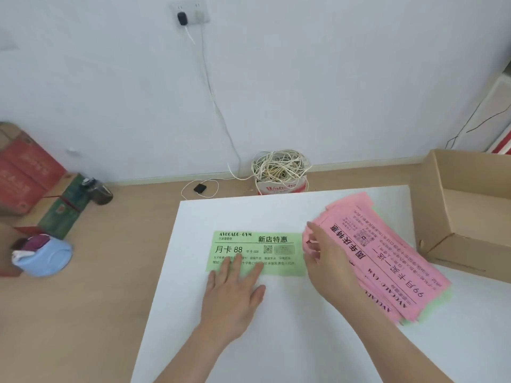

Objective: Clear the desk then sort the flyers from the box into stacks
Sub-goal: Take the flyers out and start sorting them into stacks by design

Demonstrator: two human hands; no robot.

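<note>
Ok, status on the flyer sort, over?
Left hand flat, pressing the green flyer on the desk. Right hand pinches the edge of the pink pile. Cardboard box sits right of the pile, not obstructing.

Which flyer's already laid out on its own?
The green flyer, flat and alone under the left hand; the rest sit in the pink-topped pile the right hand grips.

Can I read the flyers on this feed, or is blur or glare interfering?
Head view: large print on the flat green paper flyer and fanned pink paper flyers reads clearly, small print soft; no glare, even light; blue plastic tub at left edge smeared.
</note>
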